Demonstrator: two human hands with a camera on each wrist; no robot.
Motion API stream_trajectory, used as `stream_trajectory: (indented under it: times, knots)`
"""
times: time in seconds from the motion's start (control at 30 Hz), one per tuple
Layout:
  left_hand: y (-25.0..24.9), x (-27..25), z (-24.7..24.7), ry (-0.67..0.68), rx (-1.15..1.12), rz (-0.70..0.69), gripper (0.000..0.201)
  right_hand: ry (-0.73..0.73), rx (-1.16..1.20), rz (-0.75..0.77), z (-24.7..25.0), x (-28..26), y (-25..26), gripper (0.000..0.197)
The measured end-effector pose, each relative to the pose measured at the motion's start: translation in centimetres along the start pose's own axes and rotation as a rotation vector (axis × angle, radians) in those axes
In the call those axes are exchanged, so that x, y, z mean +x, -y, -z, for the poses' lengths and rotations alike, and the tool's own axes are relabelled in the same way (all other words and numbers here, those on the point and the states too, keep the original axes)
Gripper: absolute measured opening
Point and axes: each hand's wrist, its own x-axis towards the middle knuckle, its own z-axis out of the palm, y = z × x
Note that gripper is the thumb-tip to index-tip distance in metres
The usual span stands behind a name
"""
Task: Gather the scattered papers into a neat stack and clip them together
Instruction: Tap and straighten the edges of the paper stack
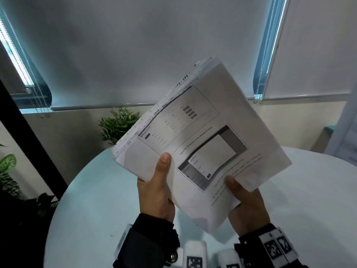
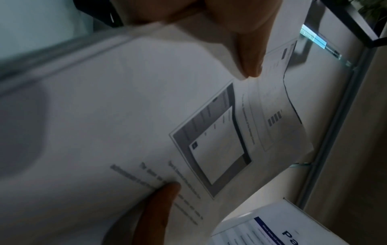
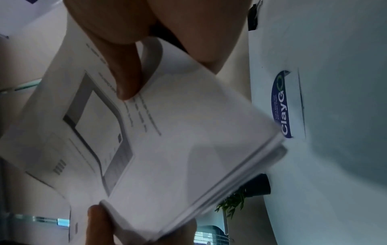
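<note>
A thick stack of printed papers (image 1: 202, 136) is held up, tilted, above the round white table (image 1: 96, 209). Its left edges are uneven, with sheets fanned out. My left hand (image 1: 158, 186) grips the stack's lower left corner, thumb on the top sheet and fingers hidden beneath. My right hand (image 1: 245, 202) grips the lower edge the same way. The left wrist view shows the top sheet (image 2: 125, 116), the right wrist view the stack's (image 3: 178, 132) layered edge. A small black clip-like object (image 3: 253, 18) lies on the table near my right wrist.
A white printed box (image 2: 282, 228) sits on the table beneath my hands. A blue sticker (image 3: 282, 107) is on the tabletop. A potted plant (image 1: 117, 124) stands at the table's far edge before the blinds. More plants (image 1: 7, 165) are at the left.
</note>
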Motion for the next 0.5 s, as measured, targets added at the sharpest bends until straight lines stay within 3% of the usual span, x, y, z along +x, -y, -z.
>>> stream_trajectory:
  times: [0.1, 0.2, 0.33, 0.37, 0.43, 0.5]
  knots:
    - [-0.9, 0.7, 1.7, 0.094, 0.074, 0.0, 0.056, -0.072, -0.048, -0.015, 0.9, -0.4, 0.5, 0.056]
    - [-4.5, 2.9, 3.8, 0.244, 0.176, -0.031, 0.069, -0.076, -0.089, 0.0, 2.7, -0.4, 1.6, 0.05]
    - [-7.4, 5.0, 4.4, 0.37, 0.729, 0.073, 0.115, -0.049, -0.201, 0.002, 3.8, -0.6, 2.8, 0.044]
    - [-7.1, 4.8, 4.0, 0.36, 0.889, 0.101, 0.118, -0.034, -0.234, -0.003, 3.7, -0.6, 2.7, 0.045]
    - [-5.8, 4.1, 3.6, 0.39, 0.985, 0.124, 0.095, -0.024, -0.312, -0.001, 3.4, -0.5, 2.7, 0.045]
    - [-4.0, 3.4, 4.1, 0.395, 0.897, 0.124, 0.067, -0.025, -0.434, 0.04, 2.8, 0.0, 3.5, 0.049]
